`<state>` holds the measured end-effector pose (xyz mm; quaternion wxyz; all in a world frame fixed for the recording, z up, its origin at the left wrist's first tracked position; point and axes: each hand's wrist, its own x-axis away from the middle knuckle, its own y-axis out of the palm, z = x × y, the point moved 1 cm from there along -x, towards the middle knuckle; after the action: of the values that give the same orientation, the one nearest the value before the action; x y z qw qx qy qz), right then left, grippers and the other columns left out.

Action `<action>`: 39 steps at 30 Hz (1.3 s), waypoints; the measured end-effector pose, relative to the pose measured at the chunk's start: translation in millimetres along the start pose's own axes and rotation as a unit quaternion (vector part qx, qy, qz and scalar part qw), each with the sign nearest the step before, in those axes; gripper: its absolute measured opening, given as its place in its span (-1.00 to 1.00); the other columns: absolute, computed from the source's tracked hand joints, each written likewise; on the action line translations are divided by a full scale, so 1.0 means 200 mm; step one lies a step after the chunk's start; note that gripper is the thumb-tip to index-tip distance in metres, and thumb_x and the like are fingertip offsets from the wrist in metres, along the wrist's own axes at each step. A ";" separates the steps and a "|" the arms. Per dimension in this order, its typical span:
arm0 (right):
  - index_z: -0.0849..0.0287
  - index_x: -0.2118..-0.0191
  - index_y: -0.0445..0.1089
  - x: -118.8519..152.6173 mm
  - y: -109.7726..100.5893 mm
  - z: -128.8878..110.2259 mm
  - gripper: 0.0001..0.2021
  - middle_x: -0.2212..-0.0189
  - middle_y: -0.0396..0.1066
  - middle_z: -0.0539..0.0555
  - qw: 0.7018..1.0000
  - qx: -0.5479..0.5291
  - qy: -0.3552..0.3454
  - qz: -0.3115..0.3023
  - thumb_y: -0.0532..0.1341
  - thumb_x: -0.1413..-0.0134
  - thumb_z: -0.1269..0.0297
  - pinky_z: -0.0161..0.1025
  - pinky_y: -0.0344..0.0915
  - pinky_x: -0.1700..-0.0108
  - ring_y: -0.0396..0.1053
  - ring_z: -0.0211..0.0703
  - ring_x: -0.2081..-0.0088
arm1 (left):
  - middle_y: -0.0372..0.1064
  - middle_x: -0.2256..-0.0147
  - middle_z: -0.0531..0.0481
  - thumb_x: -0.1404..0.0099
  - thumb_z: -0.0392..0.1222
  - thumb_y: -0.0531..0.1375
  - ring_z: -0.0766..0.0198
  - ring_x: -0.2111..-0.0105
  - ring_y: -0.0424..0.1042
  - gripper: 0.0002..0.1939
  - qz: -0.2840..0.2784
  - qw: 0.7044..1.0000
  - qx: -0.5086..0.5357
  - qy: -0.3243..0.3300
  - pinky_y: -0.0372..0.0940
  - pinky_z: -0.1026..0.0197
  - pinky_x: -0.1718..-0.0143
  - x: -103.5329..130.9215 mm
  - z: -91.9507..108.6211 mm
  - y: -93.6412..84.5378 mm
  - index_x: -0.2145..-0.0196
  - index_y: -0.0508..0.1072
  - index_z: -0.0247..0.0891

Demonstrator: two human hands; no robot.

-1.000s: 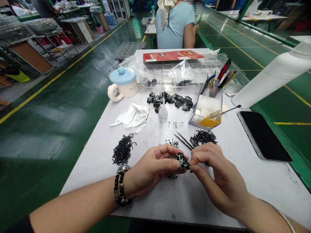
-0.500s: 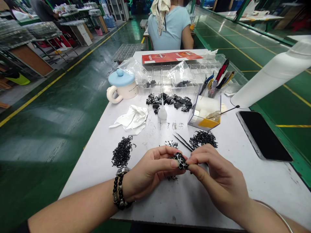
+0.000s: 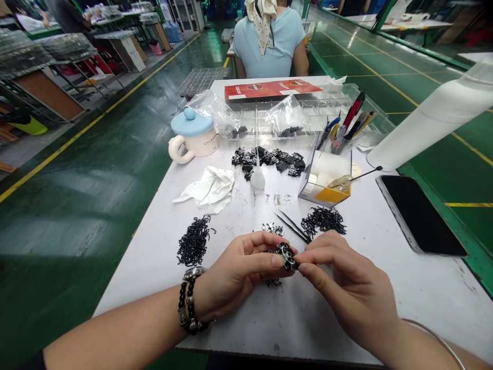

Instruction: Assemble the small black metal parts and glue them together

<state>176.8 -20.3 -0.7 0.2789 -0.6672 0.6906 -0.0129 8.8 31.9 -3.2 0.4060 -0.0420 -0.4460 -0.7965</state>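
Note:
My left hand (image 3: 241, 270) holds a small black and silver metal part (image 3: 285, 256) between thumb and fingers near the table's middle. From the right, my right hand (image 3: 346, 280) pinches at the edge of that part with thumb and index finger; whether a smaller piece is between those fingertips is too small to tell. Black tweezers (image 3: 295, 226) lie just beyond my right hand. A pile of small black curved pieces (image 3: 193, 240) is at the left, another pile (image 3: 323, 221) at the right. Small silver pieces (image 3: 272, 229) lie behind and partly under my hands.
Assembled black parts (image 3: 269, 160) lie farther back around a small white bottle (image 3: 258, 179). A lidded mug (image 3: 198, 139) and white cloth (image 3: 211, 187) stand left; a pen holder (image 3: 325, 180), phone (image 3: 421, 215) and large white bottle (image 3: 427, 121) are right. A person (image 3: 269, 46) sits ahead.
My hands and the part they hold have barely moved. The person ahead has shifted slightly, more upright and to the left.

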 end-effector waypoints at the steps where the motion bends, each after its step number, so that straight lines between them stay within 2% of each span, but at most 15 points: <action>1: 0.09 0.26 0.39 0.00 0.00 0.00 -0.89 0.42 0.41 -0.04 0.999 0.020 -0.027 0.003 0.21 -0.12 0.45 -0.21 0.21 0.26 0.31 -0.27 0.33 | 0.50 0.32 -0.08 -0.07 -0.39 0.32 0.33 0.33 0.48 -0.77 -0.001 1.000 0.001 0.001 0.39 0.27 0.18 0.00 0.00 0.00 0.26 0.48 -0.40; 4: 0.16 0.21 0.40 0.00 0.00 0.00 -0.82 0.38 0.42 -0.01 0.995 0.062 -0.072 0.010 0.18 -0.10 0.55 -0.17 0.17 0.23 0.30 -0.28 0.31 | 0.50 0.33 -0.08 -0.07 -0.40 0.32 0.34 0.35 0.49 -0.78 -0.004 1.000 0.010 0.000 0.40 0.29 0.20 -0.01 0.00 0.00 0.26 0.48 -0.41; 21: 0.28 0.23 0.41 -0.01 -0.02 -0.03 -0.80 0.40 0.39 0.04 0.986 0.099 -0.136 0.014 0.16 -0.05 0.64 -0.15 0.13 0.28 0.29 -0.28 0.33 | 0.51 0.38 -0.08 -0.05 -0.39 0.34 0.35 0.38 0.49 -0.74 -0.017 0.999 0.037 -0.025 0.41 0.31 0.22 -0.01 -0.01 0.00 0.25 0.48 -0.43; 32: 0.28 0.14 0.39 0.01 -0.03 -0.02 -0.72 0.35 0.35 0.05 0.970 0.156 -0.185 -0.002 0.14 -0.03 0.66 -0.10 0.10 0.25 0.23 -0.22 0.29 | 0.51 0.34 -0.10 -0.08 -0.41 0.31 0.37 0.37 0.49 -0.77 -0.032 0.998 0.053 -0.027 0.40 0.35 0.23 -0.01 0.00 -0.01 0.26 0.47 -0.43; 35: 0.23 -0.03 0.31 0.01 -0.03 -0.01 -0.61 0.25 0.27 0.09 0.978 0.138 -0.157 -0.008 0.12 -0.07 0.60 -0.11 0.14 0.20 0.22 -0.19 0.21 | 0.51 0.31 -0.12 -0.07 -0.40 0.31 0.32 0.33 0.52 -0.76 -0.039 0.996 0.075 -0.023 0.40 0.35 0.22 -0.01 0.00 -0.01 0.25 0.47 -0.43; 37: 0.19 -0.21 0.12 0.01 -0.03 0.01 -0.48 0.17 0.19 0.12 0.989 0.103 -0.102 -0.008 0.13 -0.12 0.49 -0.12 0.17 0.13 0.18 -0.15 0.12 | 0.51 0.29 -0.15 -0.08 -0.39 0.31 0.27 0.30 0.53 -0.77 -0.046 0.995 0.084 -0.022 0.40 0.35 0.22 -0.01 0.00 -0.01 0.25 0.47 -0.44; 39: 0.17 -0.28 0.00 0.01 -0.04 0.03 -0.41 0.12 0.12 0.13 0.996 0.068 -0.044 -0.024 0.15 -0.15 0.36 -0.13 0.17 0.03 0.13 -0.13 0.05 | 0.51 0.27 -0.17 -0.09 -0.38 0.31 0.25 0.29 0.54 -0.76 -0.053 0.995 0.086 -0.024 0.41 0.35 0.24 -0.01 0.00 -0.01 0.24 0.46 -0.44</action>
<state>186.6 -20.0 -3.5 0.3534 -0.6629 0.6591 -0.0365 8.5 34.7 -6.0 0.3541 -0.0025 -0.5243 -0.7744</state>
